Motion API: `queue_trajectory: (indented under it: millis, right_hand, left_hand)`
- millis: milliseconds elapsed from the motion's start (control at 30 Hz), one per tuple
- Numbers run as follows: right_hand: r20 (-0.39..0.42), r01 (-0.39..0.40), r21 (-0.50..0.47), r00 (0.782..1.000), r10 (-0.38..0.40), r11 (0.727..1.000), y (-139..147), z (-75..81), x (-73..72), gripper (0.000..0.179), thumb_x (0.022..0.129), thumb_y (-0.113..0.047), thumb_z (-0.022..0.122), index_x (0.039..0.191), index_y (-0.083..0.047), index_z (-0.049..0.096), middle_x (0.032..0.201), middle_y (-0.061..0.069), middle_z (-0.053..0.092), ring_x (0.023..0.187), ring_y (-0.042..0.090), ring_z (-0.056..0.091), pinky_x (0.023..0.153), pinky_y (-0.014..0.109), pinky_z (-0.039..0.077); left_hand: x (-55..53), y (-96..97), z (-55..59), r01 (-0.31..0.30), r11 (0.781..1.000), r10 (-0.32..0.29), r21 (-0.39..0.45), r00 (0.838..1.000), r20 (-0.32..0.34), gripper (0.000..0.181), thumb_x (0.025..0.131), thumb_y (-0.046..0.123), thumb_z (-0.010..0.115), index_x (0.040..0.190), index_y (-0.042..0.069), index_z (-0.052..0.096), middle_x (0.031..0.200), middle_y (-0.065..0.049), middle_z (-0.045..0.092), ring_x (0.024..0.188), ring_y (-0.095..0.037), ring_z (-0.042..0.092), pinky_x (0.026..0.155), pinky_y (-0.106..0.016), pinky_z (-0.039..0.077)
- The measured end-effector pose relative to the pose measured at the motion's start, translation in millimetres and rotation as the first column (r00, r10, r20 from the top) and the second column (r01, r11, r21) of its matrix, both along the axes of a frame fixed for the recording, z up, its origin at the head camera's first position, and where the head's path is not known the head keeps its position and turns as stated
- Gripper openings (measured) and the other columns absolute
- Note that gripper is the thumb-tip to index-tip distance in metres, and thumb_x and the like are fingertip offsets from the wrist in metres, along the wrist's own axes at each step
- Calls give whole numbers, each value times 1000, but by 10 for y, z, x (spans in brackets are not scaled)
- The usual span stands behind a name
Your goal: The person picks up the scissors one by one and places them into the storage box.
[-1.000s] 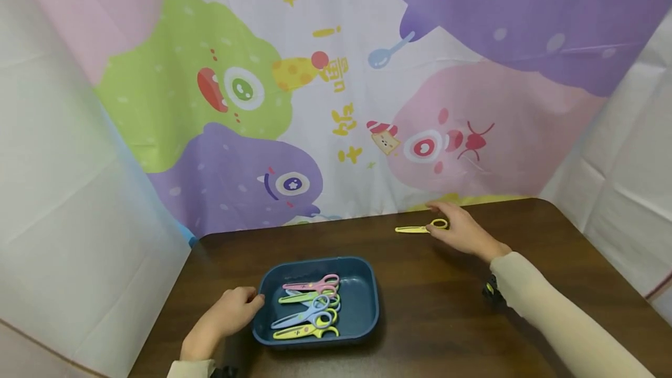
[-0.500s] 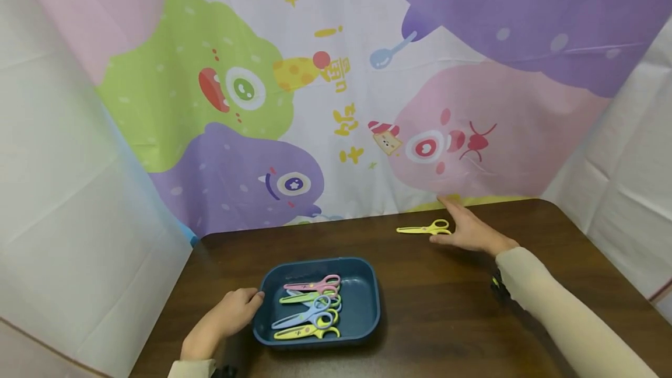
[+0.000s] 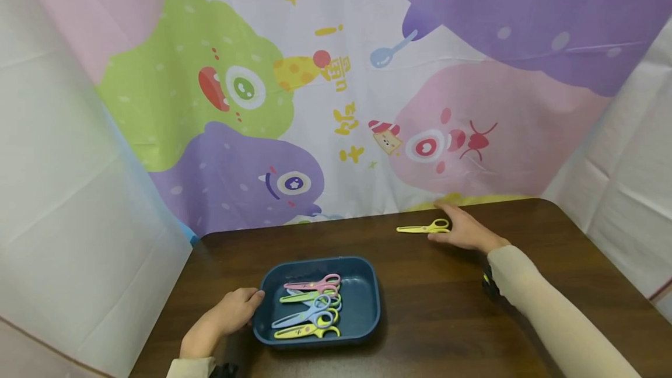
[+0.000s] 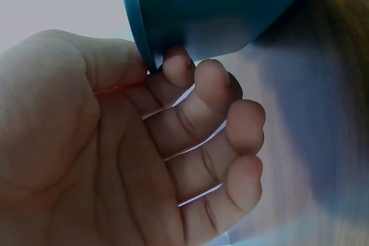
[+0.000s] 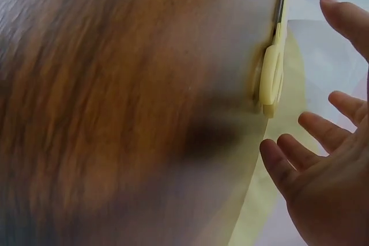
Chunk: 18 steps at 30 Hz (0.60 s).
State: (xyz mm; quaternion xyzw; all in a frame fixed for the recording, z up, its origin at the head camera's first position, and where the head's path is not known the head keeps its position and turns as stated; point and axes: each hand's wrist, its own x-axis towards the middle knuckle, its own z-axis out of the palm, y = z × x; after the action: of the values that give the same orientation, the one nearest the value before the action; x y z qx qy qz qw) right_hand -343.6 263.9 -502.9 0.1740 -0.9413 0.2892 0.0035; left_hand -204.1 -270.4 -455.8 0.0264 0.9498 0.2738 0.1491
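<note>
My left hand (image 3: pixel 231 312) pinches the left rim of a dark blue plastic bin (image 3: pixel 370 308) between thumb and index finger. The left wrist view shows the other fingers curled loosely below the bin's wall (image 4: pixel 219 4). Inside, scissors lie in a row with handles to the right: pink scissors (image 3: pixel 307 286), green scissors (image 3: pixel 296 297), blue scissors (image 3: pixel 294 321) and yellow scissors (image 3: pixel 294 332), partly overlapping. Another yellow pair of scissors (image 3: pixel 420 229) lies flat near the table's back edge. Beside its handles (image 5: pixel 271 76) my right hand (image 3: pixel 464 230) is spread, palm toward them, holding nothing.
The dark brown wooden table (image 3: pixel 430 308) has rounded back corners. A cartoon-printed cloth (image 3: pixel 357 191) hangs right behind its back edge. White cloth walls (image 3: pixel 94 203) stand at both sides.
A second ago my right thumb covered part of the yellow scissors' handle; the hand has since opened and drawn back slightly right. The left hand and bin stay put.
</note>
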Motion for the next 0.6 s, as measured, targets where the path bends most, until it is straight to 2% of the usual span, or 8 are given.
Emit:
queue_trajectory:
  millis: [200,467,600]
  right_hand:
    - [39,0,-31,999,2,1000,-37,-35,-21,84,93,-36,77,155,4,36,157,27,41,144,50,39,114,66,33]
    - [60,-15,-39,998,17,999,-100,-64,-65,66,95,-30,75,144,5,49,143,28,56,133,48,52,108,63,41]
    - [50,-12,-29,999,13,1000,-114,-83,-76,55,95,-21,74,138,6,54,138,27,60,132,47,53,108,61,41]
  left_hand:
    - [8,-9,-28,-6,1000,6,12,1000,-3,29,109,22,46,105,3,68,63,-5,57,53,-21,56,57,-35,46]
    - [2,5,-23,-16,1000,16,1,999,33,34,110,25,46,119,0,65,66,-6,57,55,-22,57,61,-35,49]
    - [12,2,-25,-27,1000,26,1,999,32,33,110,25,45,119,0,66,65,-6,58,54,-22,57,59,-35,49]
